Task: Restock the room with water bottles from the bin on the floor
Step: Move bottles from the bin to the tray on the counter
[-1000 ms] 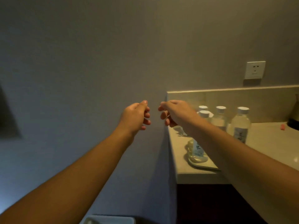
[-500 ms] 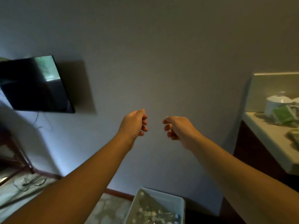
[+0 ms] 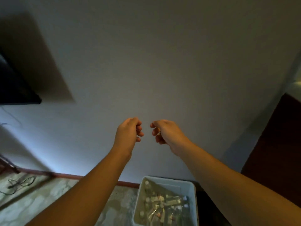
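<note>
A pale plastic bin point(image 3: 193, 188) stands on the floor against the wall at the bottom of the view. Inside it lie several clear water bottles point(image 3: 160, 204) with white caps. My left hand point(image 3: 127, 133) and my right hand point(image 3: 166, 133) are held out in front of the wall, well above the bin. Both have their fingers loosely curled and hold nothing. The two hands are a short gap apart.
A dark wall-mounted screen point(image 3: 14, 88) hangs at the left. A dark wooden cabinet point(image 3: 276, 144) with a pale counter edge point(image 3: 294, 85) stands at the right, next to the bin. Cables point(image 3: 19, 182) lie on the patterned floor at the lower left.
The view has swung left and down, away from the counter with its bottles, and the bin has come into sight. Both hands stayed empty and close together.
</note>
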`<state>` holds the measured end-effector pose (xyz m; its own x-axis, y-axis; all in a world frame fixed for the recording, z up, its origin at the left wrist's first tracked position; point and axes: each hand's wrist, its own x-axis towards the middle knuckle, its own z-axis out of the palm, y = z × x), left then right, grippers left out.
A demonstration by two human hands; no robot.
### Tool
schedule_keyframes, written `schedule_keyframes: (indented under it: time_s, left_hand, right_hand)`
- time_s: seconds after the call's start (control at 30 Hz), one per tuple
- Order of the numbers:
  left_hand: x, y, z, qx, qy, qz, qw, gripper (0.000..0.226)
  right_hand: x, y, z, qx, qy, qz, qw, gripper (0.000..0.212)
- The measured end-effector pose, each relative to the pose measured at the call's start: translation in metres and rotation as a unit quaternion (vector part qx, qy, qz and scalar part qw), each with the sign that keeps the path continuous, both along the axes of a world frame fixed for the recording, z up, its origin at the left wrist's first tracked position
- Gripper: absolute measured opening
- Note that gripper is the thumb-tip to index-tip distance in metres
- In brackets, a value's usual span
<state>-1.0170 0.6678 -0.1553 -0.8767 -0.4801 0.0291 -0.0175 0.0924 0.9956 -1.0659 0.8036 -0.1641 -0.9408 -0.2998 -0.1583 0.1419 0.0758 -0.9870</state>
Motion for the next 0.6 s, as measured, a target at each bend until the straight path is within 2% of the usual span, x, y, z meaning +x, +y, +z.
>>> schedule_keyframes:
  time_s: [0.17,0.27,0.47,0.6]
  left_hand:
    - [-0.069,-0.041,-0.068,0.025,-0.015,-0.026,0.999,0.022]
    - [-0.101,-0.062,-0.137,0.055,-0.021,-0.036,0.998,0.023]
    - [-0.133,-0.087,-0.346,0.123,-0.114,-0.059,0.984,0.028]
    - [-0.141,-0.096,-0.499,0.116,-0.171,-0.091,0.974,0.027]
  right_hand:
    - [-0.069,-0.035,-0.079,-0.007,-0.076,-0.049,0.996,0.022]
    - [-0.093,-0.048,-0.151,0.001,-0.122,-0.067,0.99,0.023]
    - [-0.111,-0.059,-0.339,0.045,-0.217,-0.123,0.967,0.024]
    - [-0.113,-0.056,-0.481,0.076,-0.231,-0.149,0.958,0.023]
